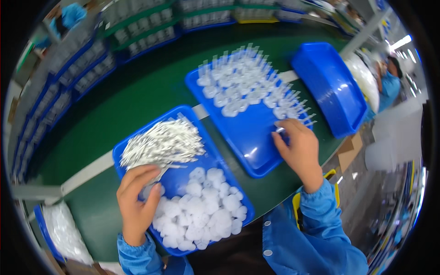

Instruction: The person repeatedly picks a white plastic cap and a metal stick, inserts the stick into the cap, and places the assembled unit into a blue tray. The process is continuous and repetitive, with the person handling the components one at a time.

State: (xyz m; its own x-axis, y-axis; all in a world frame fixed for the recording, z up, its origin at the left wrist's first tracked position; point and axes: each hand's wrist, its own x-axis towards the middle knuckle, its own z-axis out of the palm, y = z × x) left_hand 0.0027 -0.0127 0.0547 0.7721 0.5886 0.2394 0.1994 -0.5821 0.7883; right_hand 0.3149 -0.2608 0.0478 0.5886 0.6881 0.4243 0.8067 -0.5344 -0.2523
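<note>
My left hand (137, 197) curls its thumb and fingers at the near edge of a pile of thin white sticks (162, 142). Something pale lies between its fingertips, too blurred to name. Below that pile, white round discs (197, 211) fill the near part of the same blue tray (250, 208). Over a second blue tray (247, 151), my right hand (300, 149) pinches a small clear piece (280, 130) between thumb and fingers. Rows of clear round pieces with upright stems (243, 82) stand in that tray's far part, just beyond my right hand.
An angled blue tray (327, 87) sits at the right of the green table (151, 82). Stacked bins of clear parts (142, 34) line the back and left. A bag of white material (68, 229) lies at lower left. A person in blue (389, 87) is at far right.
</note>
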